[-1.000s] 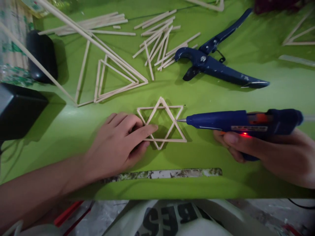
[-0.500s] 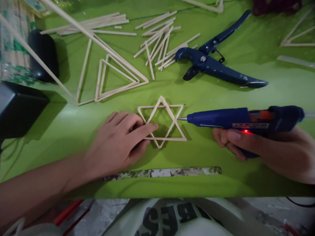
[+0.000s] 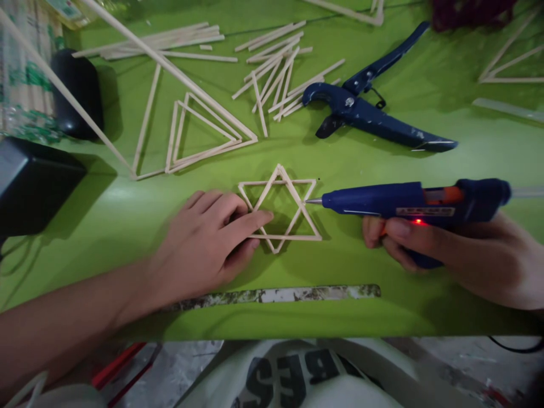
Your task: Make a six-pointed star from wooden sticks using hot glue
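Observation:
A six-pointed star (image 3: pixel 293 182) made of two overlapping triangles of thin wooden sticks lies flat on the green table. My left hand (image 3: pixel 208 238) grips its left side, index finger laid over the sticks and thumb at the lower left; the other fingers are curled. In my right hand (image 3: pixel 425 238) is a blue hot glue gun (image 3: pixel 374 198) with a red light glowing on its side. Its metal nozzle points left and meets the star's right-hand crossing, where two sticks overlap. A clear glue stick (image 3: pixel 527 192) sticks out of the gun's back end.
Behind the star lie loose cut sticks (image 3: pixel 272 73), a dark blue hand cutter (image 3: pixel 365 110) and nested stick triangles (image 3: pixel 170 136). A black box (image 3: pixel 38 187) stands at left, near a rounded black object (image 3: pixel 79 93). A stained flat strip (image 3: pixel 289 294) lies along the front edge.
The view has shifted slightly. The back of the glue gun has swung a little to the left, while its nozzle stays at the same crossing. My left hand keeps its place on the star.

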Available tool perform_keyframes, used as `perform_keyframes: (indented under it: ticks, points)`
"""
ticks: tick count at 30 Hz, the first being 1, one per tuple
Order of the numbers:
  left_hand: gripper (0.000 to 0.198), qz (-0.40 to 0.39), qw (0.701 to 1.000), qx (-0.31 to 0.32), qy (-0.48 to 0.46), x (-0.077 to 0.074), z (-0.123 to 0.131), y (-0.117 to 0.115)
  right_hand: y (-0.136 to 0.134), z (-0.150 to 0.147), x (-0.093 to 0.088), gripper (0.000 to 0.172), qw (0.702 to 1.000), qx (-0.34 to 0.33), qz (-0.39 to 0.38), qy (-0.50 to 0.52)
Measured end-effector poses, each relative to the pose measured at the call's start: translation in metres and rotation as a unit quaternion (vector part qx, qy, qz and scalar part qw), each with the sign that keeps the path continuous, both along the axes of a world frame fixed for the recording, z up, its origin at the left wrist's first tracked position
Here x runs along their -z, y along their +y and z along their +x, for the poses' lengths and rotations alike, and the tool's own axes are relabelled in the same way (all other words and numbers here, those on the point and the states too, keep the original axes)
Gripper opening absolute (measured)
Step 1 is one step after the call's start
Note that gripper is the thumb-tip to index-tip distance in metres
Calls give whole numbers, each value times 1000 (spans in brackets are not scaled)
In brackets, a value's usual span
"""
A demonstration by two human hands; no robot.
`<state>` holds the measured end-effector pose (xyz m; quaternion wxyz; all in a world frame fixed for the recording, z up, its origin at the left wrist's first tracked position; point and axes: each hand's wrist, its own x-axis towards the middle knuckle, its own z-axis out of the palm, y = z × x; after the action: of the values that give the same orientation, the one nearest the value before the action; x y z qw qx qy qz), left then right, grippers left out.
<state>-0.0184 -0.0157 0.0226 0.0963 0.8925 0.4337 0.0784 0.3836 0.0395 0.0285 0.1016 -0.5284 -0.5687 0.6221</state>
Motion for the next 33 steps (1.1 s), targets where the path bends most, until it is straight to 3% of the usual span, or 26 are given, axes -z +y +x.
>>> perform_keyframes:
  ticks: [3, 20, 29, 33]
  points:
    - [39, 1, 1000, -1, 1, 1, 0, 0, 0, -1, 0, 54, 998, -64, 4, -8]
    - [40, -11, 1000, -10, -8, 3, -1, -2, 2, -16, -6, 63, 999, -24, 23, -25]
    - [39, -5, 1000, -1, 1, 3, -1, -1, 3, -26, -11, 76, 999, 5, 14, -42]
    - [39, -3, 1000, -2, 0, 3, -1, -1, 2, -25, -9, 72, 999, 9, 11, -30]
